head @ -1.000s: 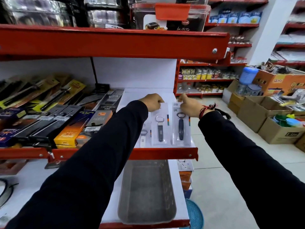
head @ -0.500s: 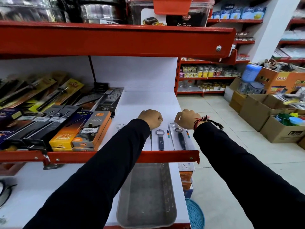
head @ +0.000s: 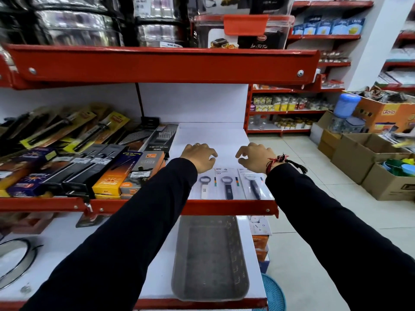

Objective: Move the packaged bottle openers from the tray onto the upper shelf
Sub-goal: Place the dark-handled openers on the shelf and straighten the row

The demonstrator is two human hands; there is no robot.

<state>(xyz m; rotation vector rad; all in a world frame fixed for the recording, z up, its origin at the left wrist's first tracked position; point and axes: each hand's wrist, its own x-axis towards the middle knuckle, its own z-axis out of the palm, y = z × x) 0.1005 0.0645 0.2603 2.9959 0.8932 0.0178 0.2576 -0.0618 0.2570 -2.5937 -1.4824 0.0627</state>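
Three packaged bottle openers lie flat side by side at the front of the upper white shelf (head: pixel 208 135): a white-handled one (head: pixel 204 186), a dark-handled one (head: pixel 227 187) and a dark blue one (head: pixel 254 186). My left hand (head: pixel 199 156) hovers just behind them, fingers loosely curled and holding nothing. My right hand (head: pixel 253 157), with a red thread bracelet at the wrist, hovers the same way above the rightmost pack. The grey tray (head: pixel 179 265) sits on the lower shelf below, with nothing in it.
Boxed and carded kitchen tools (head: pixel 107 173) crowd the upper shelf to the left of the openers. A red shelf lip (head: pixel 157 63) hangs overhead. Cardboard boxes (head: pixel 359 158) stand on the aisle floor to the right, and a blue basket (head: pixel 272 295) by the shelf's corner.
Both hands have let go of the two packs, which now lie flat on the shelf, and have lifted back with fingers loosened. A third opener is now visible beside them.
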